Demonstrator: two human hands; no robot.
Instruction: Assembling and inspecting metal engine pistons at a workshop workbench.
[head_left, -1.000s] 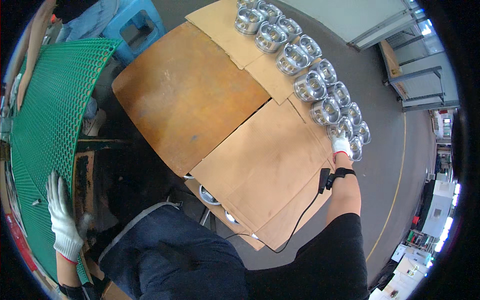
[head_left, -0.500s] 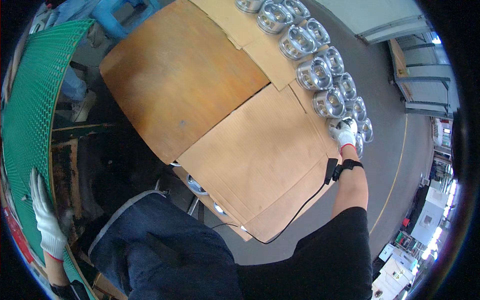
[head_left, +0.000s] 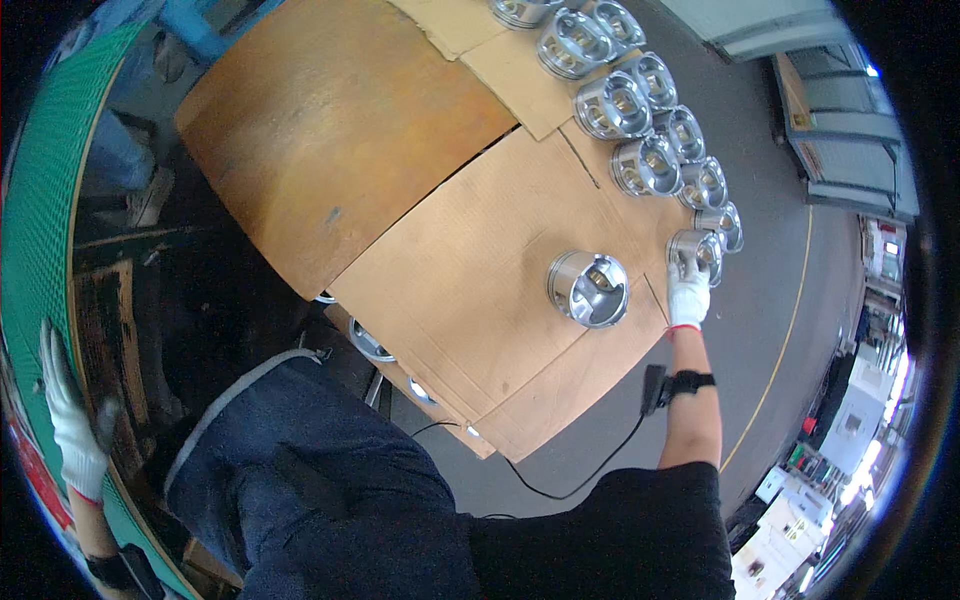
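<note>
My right hand [head_left: 689,295], in a white glove, reaches the nearest silver piston [head_left: 697,250] of the group along the table's right edge. Its fingers are bent over that piston's near rim, gripping it. To the left of this hand, a single piston [head_left: 590,289] sits apart on the brown cardboard [head_left: 480,290], its hollow end partly showing. Far to the left, my gloved left hand [head_left: 72,425] lies with outstretched fingers along the green mesh panel [head_left: 50,230]; it holds nothing.
More pistons [head_left: 647,164] stand in rows toward the far right edge. A worn brown board [head_left: 350,130] covers the table's far left part. A black cable [head_left: 560,497] hangs from my right wrist. Metal carts [head_left: 850,150] stand beyond the grey floor.
One piston from the near end of the group now sits alone on the cardboard. My right hand is at another piston. The whole view has shifted slightly; my left hand remains on the mesh.
</note>
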